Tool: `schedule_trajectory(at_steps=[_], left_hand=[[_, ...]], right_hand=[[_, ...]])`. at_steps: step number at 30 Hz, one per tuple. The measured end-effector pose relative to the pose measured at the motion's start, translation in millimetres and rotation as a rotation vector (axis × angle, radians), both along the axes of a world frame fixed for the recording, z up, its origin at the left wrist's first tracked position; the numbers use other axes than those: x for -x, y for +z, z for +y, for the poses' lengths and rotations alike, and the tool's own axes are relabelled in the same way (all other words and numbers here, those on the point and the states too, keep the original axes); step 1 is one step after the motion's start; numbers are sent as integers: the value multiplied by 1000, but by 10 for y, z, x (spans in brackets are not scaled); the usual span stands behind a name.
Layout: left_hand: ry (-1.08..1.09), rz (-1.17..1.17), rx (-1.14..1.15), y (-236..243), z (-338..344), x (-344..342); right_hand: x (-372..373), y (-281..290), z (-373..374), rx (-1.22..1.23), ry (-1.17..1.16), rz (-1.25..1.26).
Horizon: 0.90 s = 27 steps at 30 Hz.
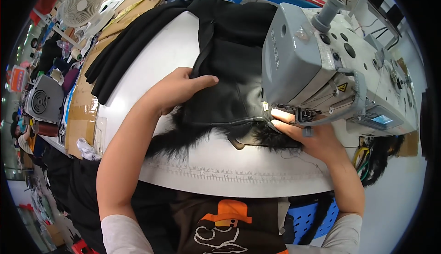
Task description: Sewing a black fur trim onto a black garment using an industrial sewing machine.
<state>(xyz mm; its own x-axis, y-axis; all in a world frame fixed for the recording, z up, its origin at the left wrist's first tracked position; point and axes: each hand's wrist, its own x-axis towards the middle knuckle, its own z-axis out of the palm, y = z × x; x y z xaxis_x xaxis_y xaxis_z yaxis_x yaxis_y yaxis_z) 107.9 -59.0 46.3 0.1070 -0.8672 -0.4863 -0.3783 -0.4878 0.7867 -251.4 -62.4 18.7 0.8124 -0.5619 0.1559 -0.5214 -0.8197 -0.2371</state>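
A black garment piece (pixel 229 66) with smooth panels and a black fur trim (pixel 177 137) along its near edge lies on the white table. My left hand (pixel 177 89) is closed on the garment's left edge, thumb on top and the other fingers mostly hidden beneath. The grey-white sewing machine (pixel 294 56) stands over the garment's right end. My right hand (pixel 317 137) lies beside its needle area, two fingers stretched out on the fur-trimmed seam. The machine head hides part of that hand, and the needle itself cannot be made out.
A ruler scale (pixel 225 176) runs along the near edge of the table. More black fabric (pixel 147 38) drapes over its far left. Cardboard (pixel 82 116) borders the table on the left, near a white fan (pixel 82 5). A blue perforated basket (pixel 310 222) sits below at right.
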Motion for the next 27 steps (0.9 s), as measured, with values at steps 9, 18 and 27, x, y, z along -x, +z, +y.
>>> schedule_trajectory(at_steps=[9, 18, 27], left_hand=[[142, 617, -47, -4, -519, 231], [77, 962, 19, -249, -830, -3], [-66, -84, 20, 81, -1064, 44]], right_hand=[[47, -55, -15, 111, 123, -5], [101, -60, -13, -31, 68, 28], [149, -107, -37, -116, 119, 2]])
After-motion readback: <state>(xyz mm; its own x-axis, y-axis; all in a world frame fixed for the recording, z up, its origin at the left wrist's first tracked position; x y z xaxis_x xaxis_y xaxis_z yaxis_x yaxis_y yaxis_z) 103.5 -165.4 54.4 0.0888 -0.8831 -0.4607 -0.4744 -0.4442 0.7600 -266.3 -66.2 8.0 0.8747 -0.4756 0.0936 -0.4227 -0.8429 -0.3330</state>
